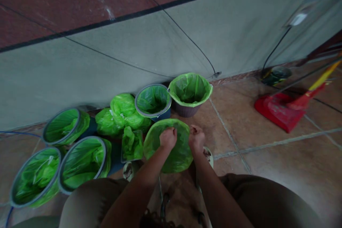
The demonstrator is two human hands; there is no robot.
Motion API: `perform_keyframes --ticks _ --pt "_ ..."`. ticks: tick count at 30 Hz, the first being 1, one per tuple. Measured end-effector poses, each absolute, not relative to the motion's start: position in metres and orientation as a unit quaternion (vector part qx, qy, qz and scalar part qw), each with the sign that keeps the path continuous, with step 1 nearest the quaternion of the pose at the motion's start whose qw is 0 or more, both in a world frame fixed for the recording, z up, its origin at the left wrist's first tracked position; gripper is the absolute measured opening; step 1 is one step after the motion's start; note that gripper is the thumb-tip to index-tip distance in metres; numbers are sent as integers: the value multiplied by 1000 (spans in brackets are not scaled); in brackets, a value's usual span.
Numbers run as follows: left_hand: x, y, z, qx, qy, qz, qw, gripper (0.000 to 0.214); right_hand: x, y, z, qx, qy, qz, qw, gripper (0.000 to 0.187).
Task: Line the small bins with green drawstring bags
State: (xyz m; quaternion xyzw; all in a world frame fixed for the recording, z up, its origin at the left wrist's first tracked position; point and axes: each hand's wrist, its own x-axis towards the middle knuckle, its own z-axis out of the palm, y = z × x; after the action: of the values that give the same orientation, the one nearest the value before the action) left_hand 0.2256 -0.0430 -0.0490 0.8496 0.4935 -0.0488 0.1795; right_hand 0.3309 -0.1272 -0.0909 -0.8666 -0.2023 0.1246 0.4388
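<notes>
A small bin lined with a green plastic bag (173, 153) stands on the floor between my knees. My left hand (168, 137) is closed on the bag's far rim. My right hand (197, 138) is closed on the rim at the right side. Both fists pinch the green plastic at the bin's edge.
Several bins lined with green bags (82, 160) stand to the left, two more, one grey-rimmed (153, 100) and one brown (190, 92), by the grey wall. Tied green bags (121, 114) lie between them. A red dustpan (278, 110) and cables lie on the tiled floor at right.
</notes>
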Motion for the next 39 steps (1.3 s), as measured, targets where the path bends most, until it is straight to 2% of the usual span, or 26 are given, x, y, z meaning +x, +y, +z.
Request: perform_keyframes --ticks 3,6,9,16,22,25,28,31,34,37,39 --pt "221 -13 -46 853 505 34 123 37 338 -101 -87 -869 -203 128 433 39" --pt "222 15 -49 889 443 64 97 31 341 -86 -84 -869 -252 158 396 35" --pt "222 32 -60 917 381 5 118 30 339 -83 -85 -865 -312 191 343 34" --pt "212 54 -67 914 353 -127 154 33 338 -90 -85 -883 -363 256 148 37" --pt "208 63 -63 911 337 -157 180 30 340 -87 -84 -885 -367 275 77 33" --pt "203 61 -61 902 355 -160 187 39 341 -89 -81 -886 -369 273 66 31" --pt "193 59 -57 894 376 -146 197 65 343 -89 -74 -886 -384 246 78 43" --pt "178 60 -54 873 417 -108 229 82 346 -75 -67 -869 -422 214 144 49" --pt "161 61 -53 842 463 -67 268 69 347 -53 -66 -820 -490 220 197 44" --pt "151 59 -56 830 481 -70 275 46 347 -37 -72 -784 -533 276 159 36" --pt "149 56 -59 834 479 -96 256 40 347 -34 -76 -774 -546 292 129 32"
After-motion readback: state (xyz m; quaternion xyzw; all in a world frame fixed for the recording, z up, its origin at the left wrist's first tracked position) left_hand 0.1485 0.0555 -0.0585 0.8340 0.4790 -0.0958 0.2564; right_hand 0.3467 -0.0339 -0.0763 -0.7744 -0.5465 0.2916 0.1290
